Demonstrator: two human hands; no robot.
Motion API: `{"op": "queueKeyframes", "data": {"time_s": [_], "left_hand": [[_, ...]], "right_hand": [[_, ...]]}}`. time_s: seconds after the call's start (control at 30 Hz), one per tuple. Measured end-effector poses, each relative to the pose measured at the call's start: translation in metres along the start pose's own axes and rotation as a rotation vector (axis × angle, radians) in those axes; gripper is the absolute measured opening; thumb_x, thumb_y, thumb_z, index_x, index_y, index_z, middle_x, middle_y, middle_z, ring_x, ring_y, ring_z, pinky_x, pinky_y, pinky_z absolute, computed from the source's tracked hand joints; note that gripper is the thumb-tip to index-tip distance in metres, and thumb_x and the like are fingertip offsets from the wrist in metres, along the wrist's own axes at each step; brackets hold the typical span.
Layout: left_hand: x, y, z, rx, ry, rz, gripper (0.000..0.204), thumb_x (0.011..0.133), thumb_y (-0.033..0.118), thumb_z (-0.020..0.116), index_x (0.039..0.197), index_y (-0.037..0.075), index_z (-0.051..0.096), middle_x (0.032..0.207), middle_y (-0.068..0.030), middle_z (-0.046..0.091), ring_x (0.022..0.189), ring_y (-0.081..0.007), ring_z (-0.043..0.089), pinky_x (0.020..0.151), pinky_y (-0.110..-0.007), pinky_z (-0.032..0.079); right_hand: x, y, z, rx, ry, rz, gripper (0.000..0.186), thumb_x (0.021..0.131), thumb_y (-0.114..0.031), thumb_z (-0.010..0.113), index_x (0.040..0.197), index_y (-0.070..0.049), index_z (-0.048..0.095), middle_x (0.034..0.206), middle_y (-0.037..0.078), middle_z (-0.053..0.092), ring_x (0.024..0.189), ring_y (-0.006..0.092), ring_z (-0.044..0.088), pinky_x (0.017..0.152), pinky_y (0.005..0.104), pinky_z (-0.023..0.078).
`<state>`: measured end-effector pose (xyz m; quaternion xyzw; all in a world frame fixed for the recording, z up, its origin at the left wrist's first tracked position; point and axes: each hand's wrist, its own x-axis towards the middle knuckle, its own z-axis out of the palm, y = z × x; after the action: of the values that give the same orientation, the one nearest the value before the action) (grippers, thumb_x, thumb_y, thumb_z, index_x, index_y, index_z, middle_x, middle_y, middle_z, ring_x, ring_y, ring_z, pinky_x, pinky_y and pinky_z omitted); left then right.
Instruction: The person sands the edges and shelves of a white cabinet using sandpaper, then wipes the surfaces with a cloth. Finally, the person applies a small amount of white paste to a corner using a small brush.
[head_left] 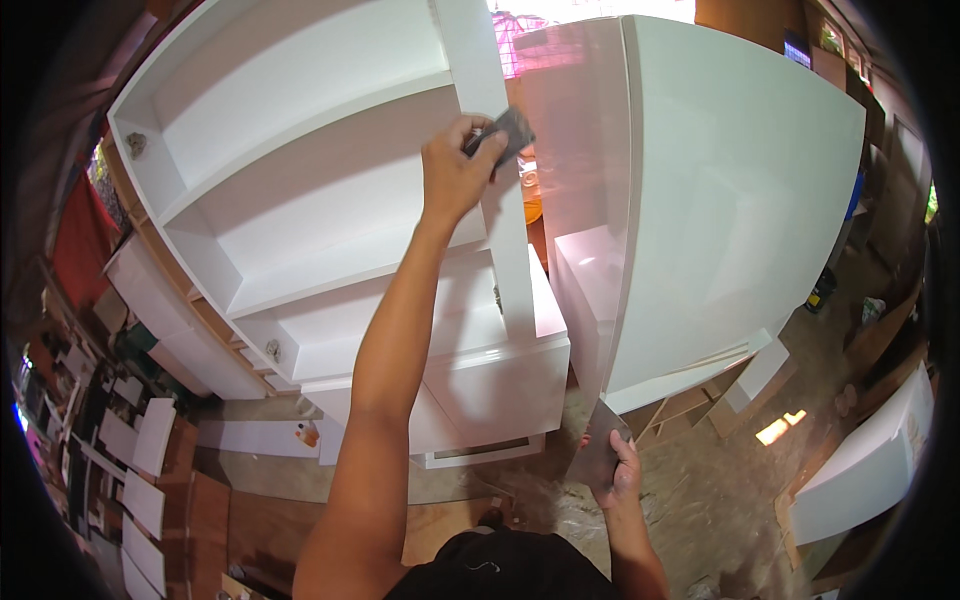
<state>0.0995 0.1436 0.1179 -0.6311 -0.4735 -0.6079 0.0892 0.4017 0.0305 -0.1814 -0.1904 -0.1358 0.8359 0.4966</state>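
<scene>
My left hand (460, 160) grips a small dark grey rectangular tool (510, 130) against or just in front of the right upright of a white open shelf unit (205, 235); contact is unclear. My right hand (615, 465) holds a dark flat plate (598, 450), low near the bottom edge of a tall white glossy cabinet (730, 200). The shelf unit rests on a white base cabinet (500, 390), whose front is partly behind my left arm.
White panels (150, 435) and boards crowd the left side. A white piece (860, 470) lies at lower right, and an open wooden carcass (680, 410) is below the tall cabinet. Plastic sheeting (520, 485) lies on the floor; a small bottle (305, 432) sits at left.
</scene>
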Motion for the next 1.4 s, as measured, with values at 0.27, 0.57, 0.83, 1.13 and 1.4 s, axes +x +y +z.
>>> {"op": "queueKeyframes", "data": {"time_s": [0.27, 0.57, 0.83, 1.13, 1.4], "left_hand": [[-0.011, -0.012, 0.021, -0.086, 0.345, -0.198, 0.024, 0.088, 0.016, 0.066, 0.097, -0.006, 0.060, 0.072, -0.0115, 0.066, 0.051, -0.0131, 0.063, 0.042, -0.023, 0.045], [0.020, 0.012, 0.031, -0.132, 0.363, -0.125, 0.025, 0.087, 0.016, 0.067, 0.097, -0.006, 0.060, 0.078, -0.0123, 0.067, 0.056, -0.0140, 0.064, 0.047, -0.026, 0.048], [-0.265, -0.004, -0.012, -0.464, -0.076, -0.813, 0.018, 0.097, 0.012, 0.058, 0.108, 0.003, 0.048, 0.085, -0.0142, 0.066, 0.064, -0.0202, 0.065, 0.055, -0.032, 0.053], [-0.417, 0.086, -0.054, -0.596, 0.064, -1.205, 0.017, 0.095, 0.013, 0.062, 0.106, 0.000, 0.062, 0.078, -0.0064, 0.066, 0.051, -0.0100, 0.060, 0.040, -0.021, 0.045], [-0.442, 0.103, -0.105, -0.440, 0.291, -1.211, 0.018, 0.090, 0.014, 0.068, 0.100, -0.001, 0.064, 0.075, -0.0025, 0.065, 0.050, -0.0056, 0.055, 0.038, -0.019, 0.040]], "right_hand": [[-0.002, -0.003, -0.006, -0.049, 0.018, 0.053, 0.033, 0.094, -0.015, 0.059, 0.123, -0.004, 0.048, 0.103, 0.014, 0.064, 0.088, 0.0265, 0.065, 0.082, 0.0392, 0.054], [-0.006, -0.005, -0.019, 0.007, -0.023, 0.075, 0.028, 0.095, -0.012, 0.055, 0.120, -0.001, 0.049, 0.105, 0.017, 0.064, 0.089, 0.0295, 0.067, 0.082, 0.0427, 0.057], [-0.004, -0.008, -0.015, -0.051, -0.106, 0.039, 0.031, 0.097, -0.013, 0.052, 0.124, -0.001, 0.048, 0.105, 0.017, 0.063, 0.090, 0.0276, 0.066, 0.083, 0.0408, 0.055], [0.018, 0.062, -0.010, -0.313, -0.072, -0.170, 0.032, 0.096, -0.010, 0.056, 0.125, -0.002, 0.050, 0.111, 0.016, 0.063, 0.097, 0.0250, 0.065, 0.085, 0.0392, 0.055], [-0.041, 0.158, 0.052, -0.639, -0.186, -0.482, 0.030, 0.096, -0.009, 0.058, 0.122, 0.004, 0.053, 0.111, 0.010, 0.063, 0.095, 0.0156, 0.060, 0.084, 0.0286, 0.049]]}}
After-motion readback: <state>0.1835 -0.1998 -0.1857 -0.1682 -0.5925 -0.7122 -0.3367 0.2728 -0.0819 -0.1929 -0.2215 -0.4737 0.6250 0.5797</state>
